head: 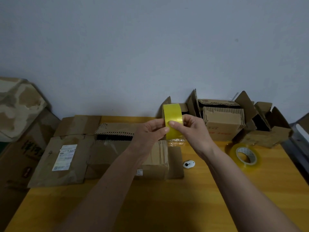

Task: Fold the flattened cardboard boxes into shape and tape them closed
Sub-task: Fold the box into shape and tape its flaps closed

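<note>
A yellow tape roll (pixel 172 114) is held upright above the table between both hands. My right hand (pixel 192 129) grips it from the right with the thumb pressed on its outer face. My left hand (pixel 150 131) pinches the roll's left edge with its fingertips. Below the hands lie flattened cardboard boxes (pixel 70 156), one with a white shipping label (pixel 64 157), and a partly folded box (pixel 155 163). Folded boxes with open flaps (pixel 224 121) stand at the back right.
A second roll of clear tape (pixel 245 155) lies on the yellow table (pixel 167 206) at the right. A small white cutter (pixel 189 164) lies beside the partly folded box. A large box stack (pixel 18 131) stands off the table's left edge. A wall runs behind.
</note>
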The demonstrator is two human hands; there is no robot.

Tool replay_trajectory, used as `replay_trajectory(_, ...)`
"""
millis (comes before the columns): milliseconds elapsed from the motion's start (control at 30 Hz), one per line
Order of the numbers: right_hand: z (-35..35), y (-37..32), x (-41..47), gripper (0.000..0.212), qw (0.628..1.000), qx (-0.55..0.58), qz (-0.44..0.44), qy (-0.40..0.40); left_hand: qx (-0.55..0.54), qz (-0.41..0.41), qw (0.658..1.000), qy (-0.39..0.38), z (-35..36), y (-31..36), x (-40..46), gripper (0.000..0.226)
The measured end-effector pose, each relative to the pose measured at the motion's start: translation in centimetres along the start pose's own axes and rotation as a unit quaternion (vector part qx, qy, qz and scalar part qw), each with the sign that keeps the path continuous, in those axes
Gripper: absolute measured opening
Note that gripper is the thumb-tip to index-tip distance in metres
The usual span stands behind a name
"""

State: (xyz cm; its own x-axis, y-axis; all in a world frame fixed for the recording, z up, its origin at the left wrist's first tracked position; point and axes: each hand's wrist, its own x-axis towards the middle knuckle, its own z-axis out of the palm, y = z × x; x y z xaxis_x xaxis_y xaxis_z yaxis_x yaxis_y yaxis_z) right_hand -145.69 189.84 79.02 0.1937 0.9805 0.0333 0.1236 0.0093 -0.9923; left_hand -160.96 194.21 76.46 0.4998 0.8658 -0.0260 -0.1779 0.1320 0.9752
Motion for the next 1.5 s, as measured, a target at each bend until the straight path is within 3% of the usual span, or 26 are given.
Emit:
replay_trajectory(133,-0.6,0.1,0.0,0.024,0.999,-0.007,-0.005,-0.047,-0.074,-0.03,0.997,0.001,-0.3,0.5,0.5,0.022)
replay_trajectory(233,-0.9,0.3,-0.3,0.025,0.995,-0.02,0.011,-0.099,-0.096,-0.047,0.994,0.018,-0.7,0.6,0.7,0.026)
replay_trajectory(367,-0.5,0.1,0.2,0.022,0.999,-0.004,-0.004,-0.039,-0.058,-0.025,0.998,-0.002,-0.6,0.5,0.4,0.023)
replay_trajectory(433,-0.4,0.0,0.5,0.033,1.0,0.003,-0.02,-0.005,-0.052,-0.018,0.998,-0.011,-0.4,0.5,0.3,0.023)
replay_trajectory(567,-1.0,-0.2,0.3,0.024,0.998,0.017,-0.016,-0.051,-0.058,-0.016,0.998,0.007,-0.4,0.5,0.3,0.024)
replay_trajectory(800,-1.7,-0.3,-0.1,0.033,0.993,0.012,-0.002,-0.119,-0.087,-0.027,0.995,0.031,0.1,0.2,0.1,0.021)
replay_trajectory(933,-1.2,-0.4,-0.2,0.04,0.995,0.035,0.026,-0.086,-0.123,-0.033,0.991,0.041,0.4,0.1,0.2,0.019)
replay_trajectory(1067,-0.2,-0.2,-0.4,0.028,0.997,0.077,0.028,0.008,-0.131,-0.032,0.99,0.051,1.0,-0.2,0.4,0.018)
replay_trajectory(1333,-0.3,-0.5,-0.4,0.031,0.992,0.103,0.06,-0.035,-0.163,-0.027,0.984,0.061,1.2,-0.7,0.3,0.018)
replay_trajectory(1500,0.2,-0.8,-0.2,0.026,0.995,0.077,0.056,0.029,-0.102,-0.008,0.992,0.079,1.4,-0.8,0.3,0.017)
